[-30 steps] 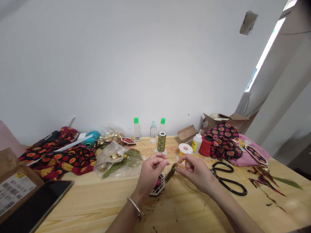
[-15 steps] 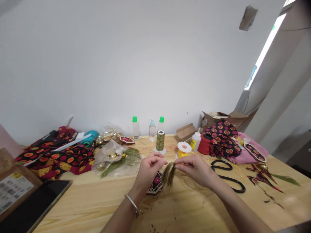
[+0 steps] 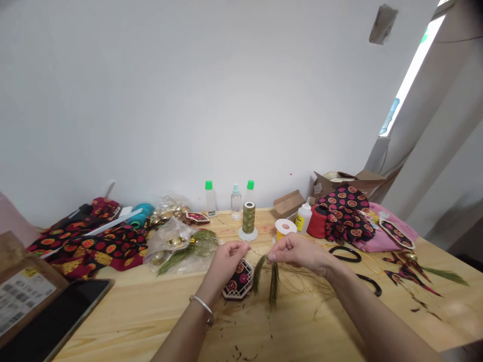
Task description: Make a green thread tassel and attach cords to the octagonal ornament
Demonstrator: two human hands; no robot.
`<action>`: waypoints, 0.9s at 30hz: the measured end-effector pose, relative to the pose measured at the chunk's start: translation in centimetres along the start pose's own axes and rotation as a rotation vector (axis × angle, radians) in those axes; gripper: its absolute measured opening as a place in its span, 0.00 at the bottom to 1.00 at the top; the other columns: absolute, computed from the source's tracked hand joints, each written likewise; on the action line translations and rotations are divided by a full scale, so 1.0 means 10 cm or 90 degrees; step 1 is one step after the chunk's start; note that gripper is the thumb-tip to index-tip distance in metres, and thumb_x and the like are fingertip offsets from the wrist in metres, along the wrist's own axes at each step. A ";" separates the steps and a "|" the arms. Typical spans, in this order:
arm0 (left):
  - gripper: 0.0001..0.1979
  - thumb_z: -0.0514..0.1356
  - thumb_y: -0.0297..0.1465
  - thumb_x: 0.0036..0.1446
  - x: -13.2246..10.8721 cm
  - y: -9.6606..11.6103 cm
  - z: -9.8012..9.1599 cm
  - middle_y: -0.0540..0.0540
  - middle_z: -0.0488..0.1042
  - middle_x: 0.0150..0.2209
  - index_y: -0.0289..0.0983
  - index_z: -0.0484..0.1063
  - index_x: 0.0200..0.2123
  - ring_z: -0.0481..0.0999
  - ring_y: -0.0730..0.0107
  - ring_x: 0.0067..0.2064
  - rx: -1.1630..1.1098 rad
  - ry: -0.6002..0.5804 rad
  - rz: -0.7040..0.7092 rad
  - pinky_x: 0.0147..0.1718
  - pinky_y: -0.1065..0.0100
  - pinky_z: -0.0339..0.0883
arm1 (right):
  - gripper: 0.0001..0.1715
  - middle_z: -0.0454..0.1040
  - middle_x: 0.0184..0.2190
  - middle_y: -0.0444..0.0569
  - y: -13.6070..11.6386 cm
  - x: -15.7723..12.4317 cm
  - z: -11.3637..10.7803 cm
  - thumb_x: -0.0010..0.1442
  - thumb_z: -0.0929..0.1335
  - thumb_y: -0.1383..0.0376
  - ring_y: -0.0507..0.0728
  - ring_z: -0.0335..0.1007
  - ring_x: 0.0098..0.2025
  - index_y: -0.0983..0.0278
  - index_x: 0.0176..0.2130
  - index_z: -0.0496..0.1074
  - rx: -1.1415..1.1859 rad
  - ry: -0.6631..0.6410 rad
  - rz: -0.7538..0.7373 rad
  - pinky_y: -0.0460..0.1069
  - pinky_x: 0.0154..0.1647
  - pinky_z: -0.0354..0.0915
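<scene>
My right hand (image 3: 298, 254) is closed in a pinch on the top of an olive-green thread tassel (image 3: 268, 278), whose two strands hang down over the wooden table (image 3: 151, 311). My left hand (image 3: 226, 261), with a silver bangle on the wrist, has its fingertips pinched together beside the tassel, on a fine thread I can barely make out. A black, red-patterned octagonal ornament (image 3: 237, 285) lies on the table just under my left hand. Loose olive threads (image 3: 305, 286) spread on the table under my right wrist.
Behind the hands stand an olive thread spool (image 3: 248, 218), a yellow cord reel (image 3: 286, 229), a red spool (image 3: 318, 222) and small bottles (image 3: 236, 202). Black scissors (image 3: 358, 269) lie right. Patterned fabric (image 3: 94, 246), a plastic bag of gold beads (image 3: 169, 244) and a dark tablet (image 3: 53, 322) sit left.
My right hand has lifted the tassel so it now hangs down in two strands. My left hand has drawn slightly away to the left and lower.
</scene>
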State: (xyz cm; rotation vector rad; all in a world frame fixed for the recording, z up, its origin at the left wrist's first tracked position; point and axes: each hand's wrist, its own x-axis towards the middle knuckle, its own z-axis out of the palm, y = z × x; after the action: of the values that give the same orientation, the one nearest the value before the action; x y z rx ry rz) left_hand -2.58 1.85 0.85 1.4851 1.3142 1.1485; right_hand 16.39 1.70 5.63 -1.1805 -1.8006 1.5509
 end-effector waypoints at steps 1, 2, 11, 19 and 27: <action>0.15 0.57 0.41 0.44 0.02 -0.01 -0.03 0.44 0.71 0.31 0.33 0.73 0.24 0.68 0.66 0.33 0.056 0.044 0.038 0.33 0.67 0.61 | 0.12 0.51 0.09 0.34 0.04 0.02 -0.01 0.43 0.70 0.60 0.43 0.38 0.13 0.69 0.23 0.73 0.026 -0.009 0.016 0.43 0.14 0.36; 0.15 0.56 0.41 0.45 0.03 -0.02 -0.06 0.42 0.70 0.36 0.34 0.73 0.25 0.68 0.64 0.37 0.106 0.098 0.076 0.36 0.65 0.61 | 0.13 0.49 0.08 0.33 0.08 0.03 -0.01 0.44 0.70 0.60 0.43 0.37 0.12 0.69 0.23 0.73 0.052 -0.016 0.028 0.43 0.13 0.34; 0.19 0.50 0.41 0.52 -0.06 0.11 0.05 0.52 0.65 0.16 0.34 0.72 0.22 0.63 0.72 0.21 0.148 -0.049 0.102 0.21 0.73 0.56 | 0.16 0.49 0.07 0.33 0.32 0.11 -0.06 0.45 0.69 0.61 0.42 0.36 0.11 0.68 0.17 0.62 0.180 -0.042 0.014 0.44 0.13 0.31; 0.15 0.53 0.39 0.50 -0.14 0.12 0.26 0.50 0.73 0.25 0.36 0.74 0.28 0.67 0.69 0.27 0.129 -0.159 0.112 0.27 0.73 0.58 | 0.13 0.49 0.09 0.33 0.30 0.07 -0.04 0.44 0.69 0.60 0.43 0.36 0.13 0.69 0.22 0.67 0.174 -0.048 0.025 0.44 0.14 0.31; 0.15 0.50 0.34 0.54 -0.12 0.13 0.19 0.51 0.65 0.19 0.37 0.70 0.20 0.62 0.72 0.25 0.246 -0.205 0.237 0.26 0.73 0.54 | 0.11 0.52 0.10 0.34 0.36 0.09 -0.05 0.45 0.68 0.62 0.43 0.37 0.13 0.69 0.23 0.69 0.160 -0.030 0.010 0.44 0.14 0.32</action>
State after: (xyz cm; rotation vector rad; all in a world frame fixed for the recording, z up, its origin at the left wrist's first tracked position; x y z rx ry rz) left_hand -0.50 0.53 1.53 2.1674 1.1001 0.8507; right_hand 17.35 2.68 2.14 -1.0477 -1.5722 1.7674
